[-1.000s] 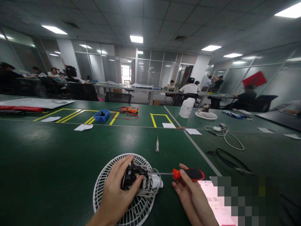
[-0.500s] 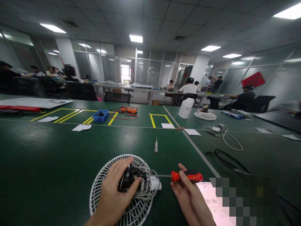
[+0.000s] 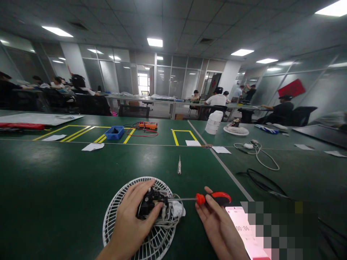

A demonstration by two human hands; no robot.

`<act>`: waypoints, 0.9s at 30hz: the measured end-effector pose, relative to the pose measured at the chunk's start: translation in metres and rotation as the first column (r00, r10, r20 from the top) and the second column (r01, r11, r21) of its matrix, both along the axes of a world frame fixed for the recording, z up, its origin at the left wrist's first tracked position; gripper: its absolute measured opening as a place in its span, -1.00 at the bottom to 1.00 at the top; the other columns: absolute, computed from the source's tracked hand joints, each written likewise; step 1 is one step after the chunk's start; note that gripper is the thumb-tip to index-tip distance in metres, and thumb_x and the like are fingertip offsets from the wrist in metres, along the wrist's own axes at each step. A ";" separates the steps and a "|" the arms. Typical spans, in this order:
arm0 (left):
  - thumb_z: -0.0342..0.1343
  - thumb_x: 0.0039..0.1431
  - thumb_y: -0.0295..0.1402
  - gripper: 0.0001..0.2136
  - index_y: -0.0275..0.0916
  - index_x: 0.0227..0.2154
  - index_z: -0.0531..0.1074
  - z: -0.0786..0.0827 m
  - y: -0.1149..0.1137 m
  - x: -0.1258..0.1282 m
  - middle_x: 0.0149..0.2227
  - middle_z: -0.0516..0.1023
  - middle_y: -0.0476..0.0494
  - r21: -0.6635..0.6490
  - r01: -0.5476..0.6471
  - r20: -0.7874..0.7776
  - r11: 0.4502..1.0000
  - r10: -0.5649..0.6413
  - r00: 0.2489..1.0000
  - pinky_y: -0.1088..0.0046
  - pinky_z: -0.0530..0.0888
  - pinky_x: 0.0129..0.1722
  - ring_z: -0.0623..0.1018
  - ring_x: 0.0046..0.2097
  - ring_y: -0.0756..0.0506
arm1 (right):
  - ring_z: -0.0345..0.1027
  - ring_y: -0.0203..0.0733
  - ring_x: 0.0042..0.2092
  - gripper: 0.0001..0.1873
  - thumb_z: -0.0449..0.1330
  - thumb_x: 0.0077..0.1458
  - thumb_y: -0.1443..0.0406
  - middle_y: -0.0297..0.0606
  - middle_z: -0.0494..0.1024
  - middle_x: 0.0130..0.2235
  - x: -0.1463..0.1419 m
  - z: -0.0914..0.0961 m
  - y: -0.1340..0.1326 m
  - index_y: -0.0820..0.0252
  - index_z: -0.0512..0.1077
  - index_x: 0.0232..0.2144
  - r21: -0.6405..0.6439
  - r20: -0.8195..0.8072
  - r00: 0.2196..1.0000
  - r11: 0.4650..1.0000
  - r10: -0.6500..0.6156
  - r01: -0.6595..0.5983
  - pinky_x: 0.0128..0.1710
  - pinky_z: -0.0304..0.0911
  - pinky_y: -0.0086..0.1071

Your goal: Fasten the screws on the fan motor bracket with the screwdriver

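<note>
My left hand [image 3: 132, 213] is closed around a black fan motor [image 3: 147, 204], steadying it over a round white fan grille [image 3: 111, 216]. Between the fingers and thumb of my right hand [image 3: 215, 220] sits a screwdriver [image 3: 214, 198] with a red and black handle. Its shaft points left and its tip reaches the motor's right side; the exact contact point is too small to make out. A white plastic part [image 3: 178, 209] and a bundle of pale cable [image 3: 168, 224] lie beside the motor on the grille.
Beyond the grille lies a small clear-handled screwdriver [image 3: 179, 167]. A lit phone [image 3: 238, 220] is by my right wrist. Farther off are a blue bin [image 3: 114, 133], an orange multimeter [image 3: 148, 125], a white cylindrical part [image 3: 214, 122], another fan grille [image 3: 235, 130] and cables [image 3: 260, 155]. People sit at distant tables.
The screwdriver handle has turned in my right hand, showing a different side. My left hand keeps its hold on the motor. The whole view has shifted slightly.
</note>
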State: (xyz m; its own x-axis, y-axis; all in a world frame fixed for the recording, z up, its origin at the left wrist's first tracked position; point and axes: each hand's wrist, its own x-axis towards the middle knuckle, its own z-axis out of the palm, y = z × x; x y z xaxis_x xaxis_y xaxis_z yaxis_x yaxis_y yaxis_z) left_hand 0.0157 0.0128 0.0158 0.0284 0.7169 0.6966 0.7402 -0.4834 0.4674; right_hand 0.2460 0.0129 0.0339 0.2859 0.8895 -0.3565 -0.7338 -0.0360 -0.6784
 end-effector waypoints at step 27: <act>0.27 0.18 -0.18 -0.63 0.01 0.02 0.37 0.009 -0.002 -0.001 0.12 0.55 -0.03 -0.124 0.073 0.276 0.990 -0.036 0.961 0.10 0.54 0.16 0.57 0.13 -0.14 | 0.46 -0.26 -0.45 -0.53 0.51 -0.36 0.44 -0.32 0.61 -0.40 -0.002 0.007 0.000 0.17 0.53 -0.29 -0.114 -0.109 0.993 0.993 -0.043 0.031 -0.43 0.45 -0.43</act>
